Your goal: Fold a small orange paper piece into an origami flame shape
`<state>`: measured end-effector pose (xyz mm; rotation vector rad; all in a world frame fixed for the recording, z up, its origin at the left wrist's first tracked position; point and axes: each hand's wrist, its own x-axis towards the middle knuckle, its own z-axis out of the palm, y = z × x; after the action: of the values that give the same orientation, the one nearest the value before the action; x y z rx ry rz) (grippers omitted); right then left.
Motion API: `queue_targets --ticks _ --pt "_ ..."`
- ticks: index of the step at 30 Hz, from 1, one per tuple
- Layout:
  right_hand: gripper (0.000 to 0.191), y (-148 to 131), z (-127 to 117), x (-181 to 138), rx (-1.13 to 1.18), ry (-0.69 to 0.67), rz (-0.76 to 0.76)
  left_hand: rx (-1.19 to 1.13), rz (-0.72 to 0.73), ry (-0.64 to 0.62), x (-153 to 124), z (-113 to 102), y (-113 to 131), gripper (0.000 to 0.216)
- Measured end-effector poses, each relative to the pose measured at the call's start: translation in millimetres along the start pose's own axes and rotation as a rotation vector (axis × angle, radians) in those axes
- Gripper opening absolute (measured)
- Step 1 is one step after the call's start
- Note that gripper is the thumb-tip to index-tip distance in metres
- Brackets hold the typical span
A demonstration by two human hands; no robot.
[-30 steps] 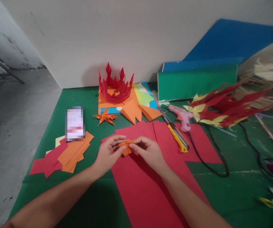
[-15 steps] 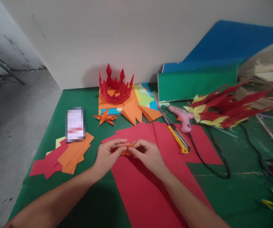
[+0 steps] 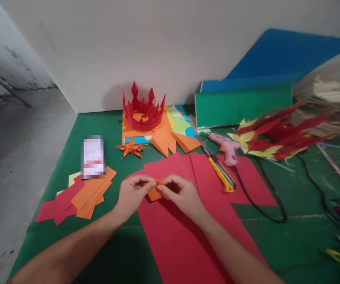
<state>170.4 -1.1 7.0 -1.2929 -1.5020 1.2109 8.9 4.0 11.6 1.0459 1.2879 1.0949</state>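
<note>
Folded orange paper (image 3: pixel 154 194) is at the centre of the frame, over red sheets (image 3: pixel 193 236) on the green worktop (image 3: pixel 294 240). Left hand (image 3: pixel 131 197): thumb and fingers pinch the paper's left part. Right hand (image 3: pixel 185 196): thumb and fingers pinch its upper right edge. Orange paper strips (image 3: pixel 91 195) lie left of centre, partly under a phone (image 3: pixel 93 156). A red paper crown (image 3: pixel 143 120) stands at upper centre. Right of centre, a yellow cutter (image 3: pixel 220 173) lies beside a pink glue gun (image 3: pixel 229 150).
</note>
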Motion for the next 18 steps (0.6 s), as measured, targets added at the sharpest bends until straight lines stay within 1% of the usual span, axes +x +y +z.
queue_targets --ticks 3,5,12,18 --pt "0.022 1.4 -1.6 1.3 -0.046 -0.058 0.05 -0.075 -0.063 0.05 0.5 -0.7 0.6 0.015" --pt "0.026 1.7 -2.2 1.6 -0.056 -0.075 0.072 -0.109 -0.076 0.055 0.4 -1.0 0.7 0.018" --pt "0.027 0.8 -3.6 1.2 -0.014 -0.071 0.121 -0.099 -0.029 0.063 -0.7 0.3 1.7 0.021" --pt "0.024 0.7 -4.2 1.7 -0.022 -0.07 0.129 -0.074 -0.036 0.046 -0.5 0.1 1.0 0.018"
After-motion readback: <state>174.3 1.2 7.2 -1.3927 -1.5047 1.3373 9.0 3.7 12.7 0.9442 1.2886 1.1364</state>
